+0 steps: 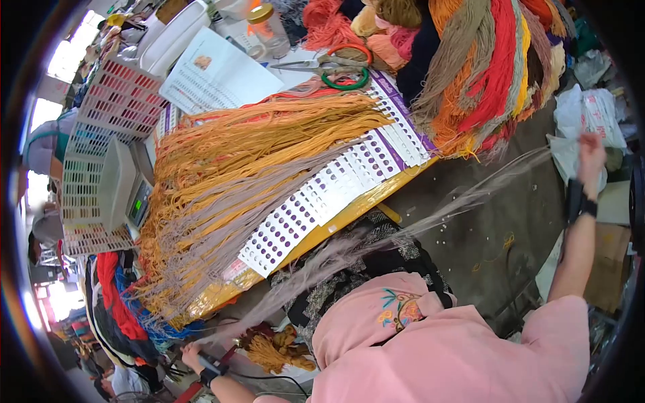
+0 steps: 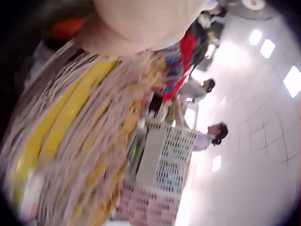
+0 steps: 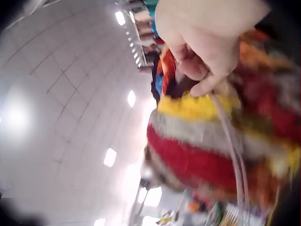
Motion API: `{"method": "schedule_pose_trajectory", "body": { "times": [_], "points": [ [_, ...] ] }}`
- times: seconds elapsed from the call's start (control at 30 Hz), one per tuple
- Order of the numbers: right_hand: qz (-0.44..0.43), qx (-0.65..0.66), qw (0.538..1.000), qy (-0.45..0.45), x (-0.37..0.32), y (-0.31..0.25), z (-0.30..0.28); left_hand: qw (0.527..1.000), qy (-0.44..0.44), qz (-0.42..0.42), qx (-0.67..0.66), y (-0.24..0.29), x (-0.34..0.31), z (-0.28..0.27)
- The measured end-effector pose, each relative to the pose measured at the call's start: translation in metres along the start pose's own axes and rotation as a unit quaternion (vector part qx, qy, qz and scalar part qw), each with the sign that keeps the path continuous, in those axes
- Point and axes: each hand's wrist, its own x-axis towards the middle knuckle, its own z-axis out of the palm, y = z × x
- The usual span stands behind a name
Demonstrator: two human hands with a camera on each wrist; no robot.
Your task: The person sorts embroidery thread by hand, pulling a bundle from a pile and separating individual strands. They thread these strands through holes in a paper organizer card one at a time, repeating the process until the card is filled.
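Observation:
A long bundle of pale mauve threads point(image 1: 336, 252) stretches across the lap between two widely spread hands. At lower left, the left hand point(image 1: 193, 356) grips one end; its fingers are mostly hidden in the left wrist view. Far to the right, the raised right hand point(image 1: 591, 156) pinches the other end, and in the right wrist view the right hand point(image 3: 207, 52) shows curled fingers with a thin strand point(image 3: 230, 141) hanging from them. Orange and mauve threads point(image 1: 269, 144) lie in rows on the table beside punched white cards point(image 1: 316, 201).
Scissors point(image 1: 329, 65) with red and green handles, a printed sheet point(image 1: 218, 74) and a glass jar point(image 1: 270, 33) lie at the table's back. A scale point(image 1: 139, 201) stands by a white perforated rack point(image 1: 101, 134). Coloured skeins point(image 1: 494, 67) hang over the right corner.

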Motion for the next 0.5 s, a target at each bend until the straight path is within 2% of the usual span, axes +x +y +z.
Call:
{"method": "schedule_pose_trajectory", "body": {
  "times": [0.03, 0.07, 0.1, 0.13, 0.17, 0.2, 0.23, 0.27, 0.3, 0.33, 0.37, 0.4, 0.47, 0.5],
  "points": [
    [0.037, -0.098, 0.993, 0.057, 0.021, 0.050, -0.040, 0.999, -0.029, 0.000, -0.039, 0.005, -0.005, 0.027],
    [-0.003, 0.001, 0.996, 0.092, 0.029, 0.033, -0.044, 0.994, -0.072, -0.017, -0.077, 0.004, -0.007, 0.055],
    [-0.045, 0.100, 0.986, 0.125, 0.033, -0.013, -0.032, 0.987, -0.117, -0.041, -0.107, -0.006, -0.014, 0.095],
    [-0.085, 0.197, 0.964, 0.157, 0.032, -0.066, -0.011, 0.974, -0.162, -0.084, -0.133, -0.032, -0.038, 0.163],
    [-0.121, 0.151, 0.973, 0.128, 0.030, -0.105, 0.015, 0.971, -0.173, -0.112, -0.120, -0.073, -0.078, 0.243],
    [-0.181, -0.001, 0.979, 0.093, 0.016, -0.163, 0.046, 0.967, -0.185, -0.141, -0.107, -0.114, -0.117, 0.322],
    [-0.252, -0.143, 0.954, 0.075, 0.002, -0.220, 0.077, 0.929, -0.219, -0.267, -0.135, -0.152, -0.139, 0.375],
    [-0.019, 0.253, 0.967, 0.003, -0.019, -0.249, 0.117, 0.936, -0.243, -0.255, 0.010, -0.189, -0.167, 0.419],
    [0.037, 0.333, 0.934, -0.123, -0.038, -0.284, 0.142, 0.914, -0.283, -0.269, 0.108, -0.221, -0.198, 0.457],
    [0.029, 0.342, 0.913, -0.219, -0.048, -0.295, 0.168, 0.867, -0.333, -0.356, 0.103, -0.252, -0.212, 0.485],
    [-0.026, 0.340, 0.904, -0.258, -0.058, -0.292, 0.202, 0.860, -0.335, -0.322, 0.210, -0.276, -0.244, 0.514],
    [0.022, 0.388, 0.872, -0.296, -0.069, -0.288, 0.232, 0.811, -0.424, -0.312, 0.256, -0.298, -0.263, 0.538],
    [0.020, 0.299, 0.904, -0.304, -0.081, -0.282, 0.265, 0.756, -0.491, -0.300, 0.312, -0.341, -0.282, 0.562],
    [0.012, 0.292, 0.915, -0.278, -0.086, -0.275, 0.279, 0.765, -0.448, -0.298, 0.354, -0.360, -0.294, 0.572]
  ]
}}
